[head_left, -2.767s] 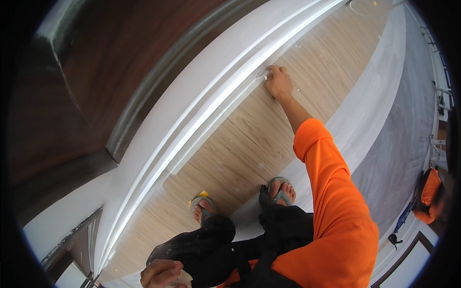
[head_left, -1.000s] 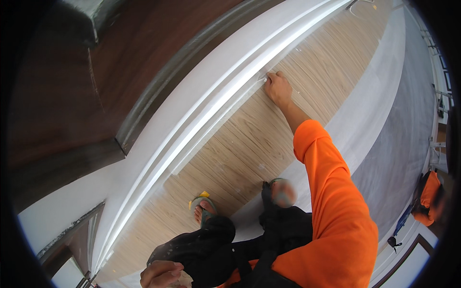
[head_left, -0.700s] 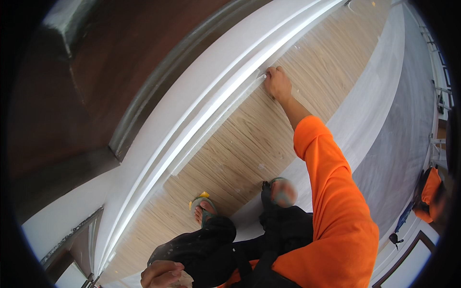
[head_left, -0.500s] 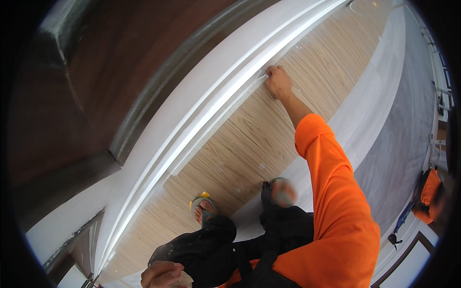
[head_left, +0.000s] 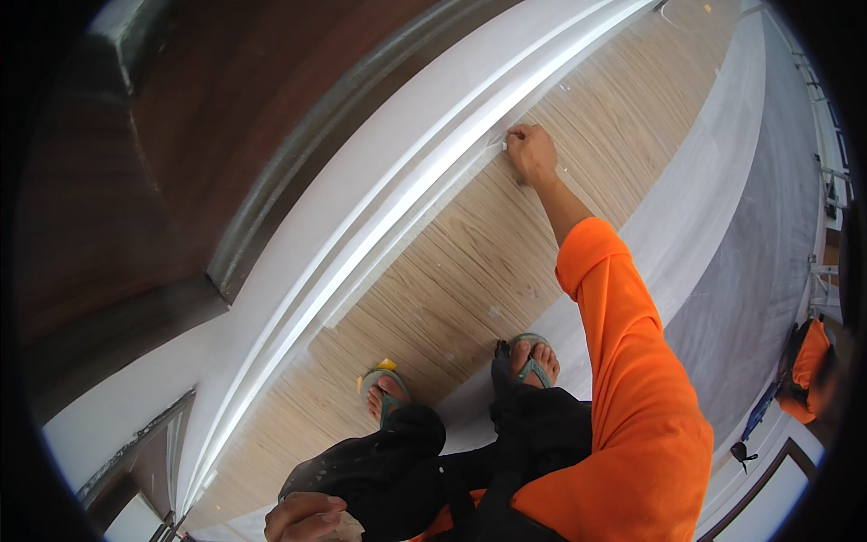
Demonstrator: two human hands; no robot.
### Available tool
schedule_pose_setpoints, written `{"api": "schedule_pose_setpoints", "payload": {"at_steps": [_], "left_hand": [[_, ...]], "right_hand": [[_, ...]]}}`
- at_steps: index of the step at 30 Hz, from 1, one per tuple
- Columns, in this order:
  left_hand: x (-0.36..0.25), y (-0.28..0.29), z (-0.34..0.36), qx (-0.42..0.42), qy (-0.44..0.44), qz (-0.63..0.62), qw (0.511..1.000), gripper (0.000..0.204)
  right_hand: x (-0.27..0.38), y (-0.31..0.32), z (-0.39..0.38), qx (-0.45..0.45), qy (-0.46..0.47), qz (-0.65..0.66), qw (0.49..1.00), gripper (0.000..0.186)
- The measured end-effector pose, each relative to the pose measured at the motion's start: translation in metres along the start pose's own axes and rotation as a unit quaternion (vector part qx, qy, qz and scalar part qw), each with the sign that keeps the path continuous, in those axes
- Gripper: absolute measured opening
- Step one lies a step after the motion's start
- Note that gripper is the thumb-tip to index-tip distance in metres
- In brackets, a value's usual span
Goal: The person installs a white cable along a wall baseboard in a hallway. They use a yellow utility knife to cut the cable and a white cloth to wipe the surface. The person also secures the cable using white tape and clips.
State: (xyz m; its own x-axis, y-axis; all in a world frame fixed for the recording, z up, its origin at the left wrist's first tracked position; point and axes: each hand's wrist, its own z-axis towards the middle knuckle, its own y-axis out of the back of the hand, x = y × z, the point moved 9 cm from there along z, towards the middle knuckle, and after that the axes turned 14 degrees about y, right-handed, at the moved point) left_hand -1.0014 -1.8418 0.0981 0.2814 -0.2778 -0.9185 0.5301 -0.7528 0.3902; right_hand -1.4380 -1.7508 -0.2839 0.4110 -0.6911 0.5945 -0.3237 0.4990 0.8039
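My right hand [head_left: 533,154] reaches down to the wood-look floor [head_left: 470,244], close to the white skirting [head_left: 406,185]. Its thumb and fingers are pinched together at the upper end of a thin, pale strip [head_left: 411,237] that runs along the floor beside the skirting. A tiny whitish bit shows at the fingertips; its kind is too small to tell. At the lower edge, near my left thigh, my left hand [head_left: 302,518] is curled closed. A pale, crumpled-looking piece [head_left: 348,527] shows beside its fingers, mostly cut off by the frame.
My feet in green flip-flops stand on the floor, with yellow bits [head_left: 386,364] by the left one. A dark brown panelled surface [head_left: 181,154] rises beyond the skirting. Grey flooring [head_left: 750,235] lies to the right, with an orange and black bundle [head_left: 806,366] at its far side.
My right hand has shifted slightly right, a little away from the skirting. My right foot, blurred before, now shows sharply. The left hand has stayed put.
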Motion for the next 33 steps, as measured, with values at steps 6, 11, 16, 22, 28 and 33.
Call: {"api": "schedule_pose_setpoints", "payload": {"at_steps": [6,11,16,22,28,33], "left_hand": [[0.008,-0.001,-0.006,0.022,0.025,-0.015,0.999,0.029],[0.01,-0.001,-0.002,0.017,0.018,-0.019,1.0,0.031],[0.103,0.037,-0.128,0.066,0.067,0.052,0.994,0.031],[0.053,0.021,-0.056,0.028,0.041,0.007,0.999,0.03],[0.031,0.009,-0.041,0.01,0.049,-0.016,0.999,0.028],[0.009,0.006,-0.016,-0.013,0.003,-0.029,1.0,0.028]], "right_hand": [[0.008,0.001,0.0,-0.026,-0.028,-0.056,0.998,0.021],[0.021,-0.007,-0.005,0.002,-0.085,-0.092,0.992,0.024],[0.006,-0.012,0.002,0.025,-0.08,-0.098,0.992,0.024],[-0.006,-0.021,0.008,0.064,0.05,-0.029,0.996,0.02],[0.0,-0.032,-0.011,0.174,-0.026,0.24,0.955,0.012],[-0.004,-0.026,-0.014,0.11,-0.046,0.294,0.948,0.015]]}}
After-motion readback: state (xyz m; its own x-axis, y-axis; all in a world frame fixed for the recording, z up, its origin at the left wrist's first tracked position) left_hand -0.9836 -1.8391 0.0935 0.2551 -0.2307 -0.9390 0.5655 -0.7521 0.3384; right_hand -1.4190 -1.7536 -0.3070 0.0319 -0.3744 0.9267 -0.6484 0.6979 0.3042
